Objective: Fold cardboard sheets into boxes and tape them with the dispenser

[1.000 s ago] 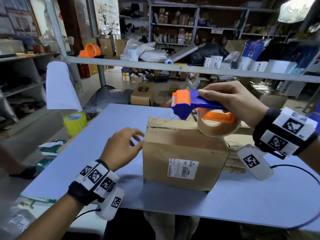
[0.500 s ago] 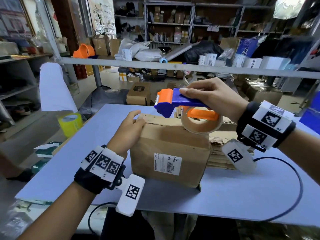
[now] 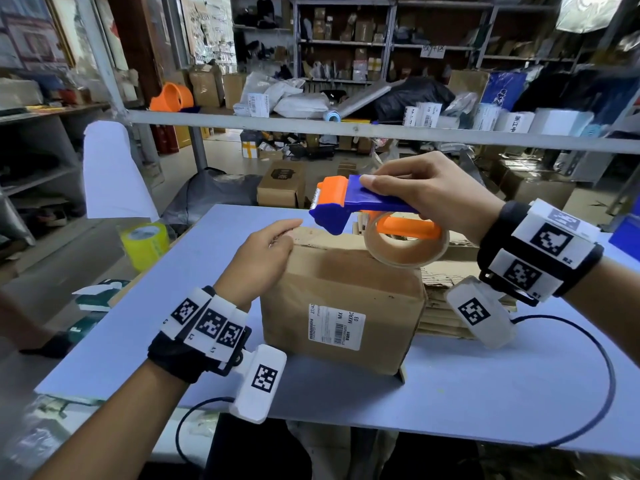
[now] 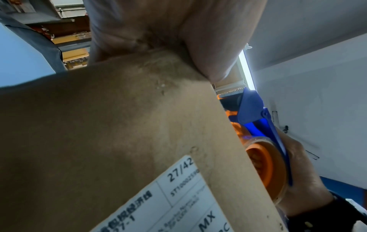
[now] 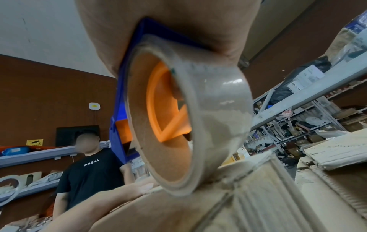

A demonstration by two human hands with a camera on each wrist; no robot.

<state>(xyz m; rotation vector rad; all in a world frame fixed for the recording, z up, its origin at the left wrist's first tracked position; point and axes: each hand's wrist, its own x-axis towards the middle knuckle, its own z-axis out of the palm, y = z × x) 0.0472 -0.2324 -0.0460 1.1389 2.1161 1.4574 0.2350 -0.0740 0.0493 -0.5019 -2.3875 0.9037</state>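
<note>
L hand [image 3: 263, 249] flat, fingers straight, pressing top-left edge of cardboard box [image 3: 343, 299] at surface [image 3: 485, 393] centre. R hand [image 3: 426, 192] wrapped around tape dispenser [image 3: 363, 209], held just above box top, toothed end toward 9 o'clock. Vs 0.5 s ago: L hand laid further onto box edge; dispenser much the same.

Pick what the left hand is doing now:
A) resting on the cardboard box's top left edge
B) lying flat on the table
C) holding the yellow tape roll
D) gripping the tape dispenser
A: the left hand rests on the cardboard box at its top left edge, fingers extended.
</note>
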